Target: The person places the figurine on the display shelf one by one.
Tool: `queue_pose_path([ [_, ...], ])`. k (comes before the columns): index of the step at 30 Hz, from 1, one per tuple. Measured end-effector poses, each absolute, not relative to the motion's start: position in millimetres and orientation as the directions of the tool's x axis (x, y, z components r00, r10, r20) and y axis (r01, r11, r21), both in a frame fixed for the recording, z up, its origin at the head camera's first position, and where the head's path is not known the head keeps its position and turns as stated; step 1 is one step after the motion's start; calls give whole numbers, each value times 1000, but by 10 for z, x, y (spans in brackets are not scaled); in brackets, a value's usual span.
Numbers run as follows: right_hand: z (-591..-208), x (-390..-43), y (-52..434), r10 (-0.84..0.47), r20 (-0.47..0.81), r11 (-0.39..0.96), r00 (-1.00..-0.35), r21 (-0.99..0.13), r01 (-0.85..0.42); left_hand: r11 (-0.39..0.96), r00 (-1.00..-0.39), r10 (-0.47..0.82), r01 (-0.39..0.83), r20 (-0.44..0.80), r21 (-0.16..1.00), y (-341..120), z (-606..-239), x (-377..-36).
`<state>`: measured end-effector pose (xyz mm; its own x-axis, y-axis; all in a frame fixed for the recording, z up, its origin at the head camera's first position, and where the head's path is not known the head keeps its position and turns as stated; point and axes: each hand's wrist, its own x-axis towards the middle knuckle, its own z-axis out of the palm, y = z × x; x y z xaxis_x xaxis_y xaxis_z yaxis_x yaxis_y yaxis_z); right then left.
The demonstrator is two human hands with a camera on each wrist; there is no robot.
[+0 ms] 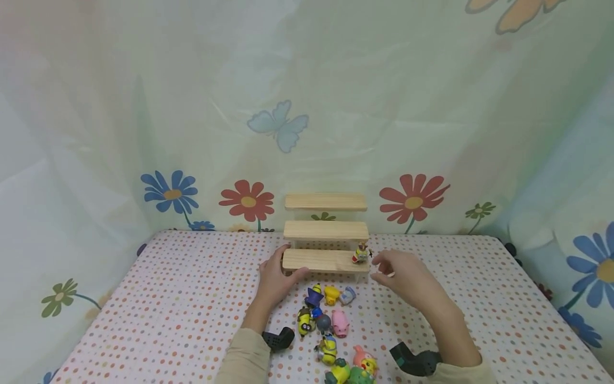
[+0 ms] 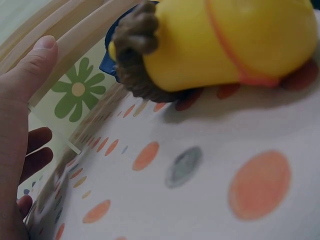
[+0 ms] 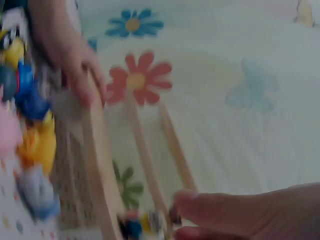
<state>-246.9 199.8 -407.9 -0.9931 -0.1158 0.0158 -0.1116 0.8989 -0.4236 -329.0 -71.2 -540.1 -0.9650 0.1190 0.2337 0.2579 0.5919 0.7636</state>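
Note:
A three-tier wooden display stand [image 1: 326,230] with clear supports stands at the back of the table. My left hand [image 1: 278,280] grips the left end of its lowest board, thumb at the front edge [image 2: 42,57] and the other fingers farther back. A small yellow-and-red toy figure [image 1: 361,254] stands at the right end of that board. Just right of the figure is my right hand [image 1: 405,277], fingers loosely bent and apart from it in the head view. In the blurred right wrist view, its fingertips [image 3: 192,202] appear beside the figure [image 3: 145,225].
Several toy figures lie before the stand: a pink pig [image 1: 340,324], a yellow figure [image 1: 331,294], a grey-blue one [image 1: 347,295], and yellow minion figures [image 1: 328,349]. A pink-and-yellow figure [image 1: 365,360] lies nearest. Behind hangs a flowered curtain [image 1: 336,160].

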Motion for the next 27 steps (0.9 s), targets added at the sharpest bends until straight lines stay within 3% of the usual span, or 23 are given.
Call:
queue_pose_path([
  [8,-4315,-2434,1497,-233,-93,921,-968,-342,-189,598,-962,124,268,243,755,-739,-5371,-3305],
  [18,-4523,-2456,1481,-228,-150,947,-962,-264,-183,588,-968,119,249,222,769,-705,-5375,-3276],
  [27,-4618,-2493,1510,-222,-152,947,-963,-269,-176,586,-969,116,243,217,773,-707,-5362,-3267],
])
